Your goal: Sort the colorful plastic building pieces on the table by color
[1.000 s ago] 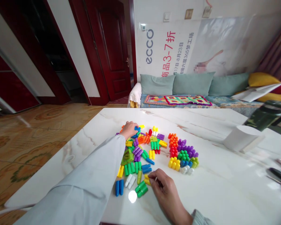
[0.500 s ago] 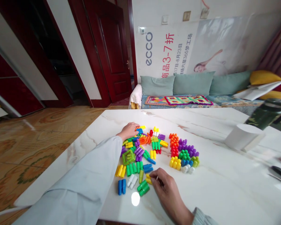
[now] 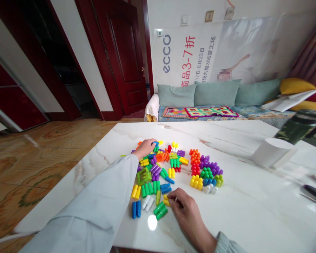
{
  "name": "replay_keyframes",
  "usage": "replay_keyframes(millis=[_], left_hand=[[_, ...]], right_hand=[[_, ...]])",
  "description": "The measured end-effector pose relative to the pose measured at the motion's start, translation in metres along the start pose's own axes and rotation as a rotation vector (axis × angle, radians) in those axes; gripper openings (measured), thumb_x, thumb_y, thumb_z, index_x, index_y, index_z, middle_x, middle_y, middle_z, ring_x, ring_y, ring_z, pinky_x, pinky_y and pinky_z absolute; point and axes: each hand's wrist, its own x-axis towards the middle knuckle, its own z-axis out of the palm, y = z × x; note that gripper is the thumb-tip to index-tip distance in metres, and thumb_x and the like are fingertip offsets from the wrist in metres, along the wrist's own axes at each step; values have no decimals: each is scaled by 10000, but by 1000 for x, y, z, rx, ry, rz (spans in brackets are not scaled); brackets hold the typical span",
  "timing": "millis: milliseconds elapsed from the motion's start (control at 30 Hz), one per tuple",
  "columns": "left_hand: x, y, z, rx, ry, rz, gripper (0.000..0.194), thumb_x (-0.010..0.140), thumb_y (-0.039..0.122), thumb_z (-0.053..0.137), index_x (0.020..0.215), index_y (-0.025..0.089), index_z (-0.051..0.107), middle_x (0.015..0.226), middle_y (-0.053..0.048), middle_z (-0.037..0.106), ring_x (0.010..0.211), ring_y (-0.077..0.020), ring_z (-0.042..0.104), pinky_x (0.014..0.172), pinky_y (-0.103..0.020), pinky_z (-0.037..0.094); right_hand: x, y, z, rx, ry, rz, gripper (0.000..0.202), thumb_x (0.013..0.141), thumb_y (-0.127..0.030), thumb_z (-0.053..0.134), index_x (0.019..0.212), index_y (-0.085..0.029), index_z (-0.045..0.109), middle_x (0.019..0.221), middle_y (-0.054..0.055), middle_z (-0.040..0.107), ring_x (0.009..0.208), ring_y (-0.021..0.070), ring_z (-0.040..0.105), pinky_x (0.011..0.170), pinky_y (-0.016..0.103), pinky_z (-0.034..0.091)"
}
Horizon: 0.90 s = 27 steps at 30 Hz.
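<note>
My left hand [image 3: 145,149] reaches to the far side of a pile of bullet-shaped plastic building blocks, its fingers closed on a blue block [image 3: 155,143]. At the near right edge of the pile, my right hand [image 3: 187,214] rests with curled fingers, thumb and forefinger on a yellow block [image 3: 166,201], partly hidden by them. Close by lie a green block [image 3: 160,211], a white block [image 3: 147,203] and a blue double block [image 3: 165,188]. Right of the pile, upright blocks stand grouped by colour, among them orange ones [image 3: 195,154] and purple ones [image 3: 215,168].
The blocks lie on a white marbled table [image 3: 239,218]. To the right stand a white paper roll [image 3: 272,153] and a camouflage flask [image 3: 297,128], with a black pen-like object [image 3: 314,194] nearer. A sofa [image 3: 171,111] is behind the table.
My left hand has shifted slightly away from me, and a blue block shows lifted at its fingertips. My right hand stays at the yellow block.
</note>
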Motion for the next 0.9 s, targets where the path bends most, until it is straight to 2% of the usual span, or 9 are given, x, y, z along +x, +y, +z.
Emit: replay_keyframes(millis=[133,333,467,633,800,900], left_hand=[[-4,0,-9,-62,20,-43,321,934,326,579,1212,164,568,1219,-93,595,1027,-225,618,862,-433,538],[-17,5,-12,-95,-125,-51,318,930,343,584,1180,146,585,1162,-74,618,978,-227,635,819,-408,554],[-20,11,-7,-15,-171,-31,310,929,345,585,1163,142,595,1151,-70,625,975,-227,636,823,-409,551],[-11,23,-2,138,-217,4,309,934,325,579,1200,167,577,1220,-91,597,1031,-225,617,867,-431,536],[-1,37,-3,274,-327,24,295,926,319,592,1182,172,592,1216,-86,603,1047,-228,612,885,-436,526],[1,44,-3,324,-353,32,290,914,309,610,1171,173,600,1215,-85,605,1078,-237,601,915,-453,509]], right_hand=[[0,-2,-1,-14,0,-3,146,859,-153,494,850,-197,633,794,8,625,652,131,552,595,230,399],[1,-1,0,-20,-4,-8,149,859,-153,489,860,-197,632,812,12,630,657,132,562,613,234,411],[0,2,0,-17,-10,-3,144,868,-165,493,871,-201,632,815,11,628,667,133,565,621,235,411],[0,2,0,-23,-11,-12,152,874,-165,482,864,-200,629,809,12,625,665,132,564,615,232,408],[1,0,0,-18,-5,-7,153,855,-144,489,858,-198,632,797,8,623,655,127,558,607,225,406],[1,-1,0,-19,-4,-2,158,850,-137,492,861,-198,637,790,6,619,654,125,559,606,221,405]])
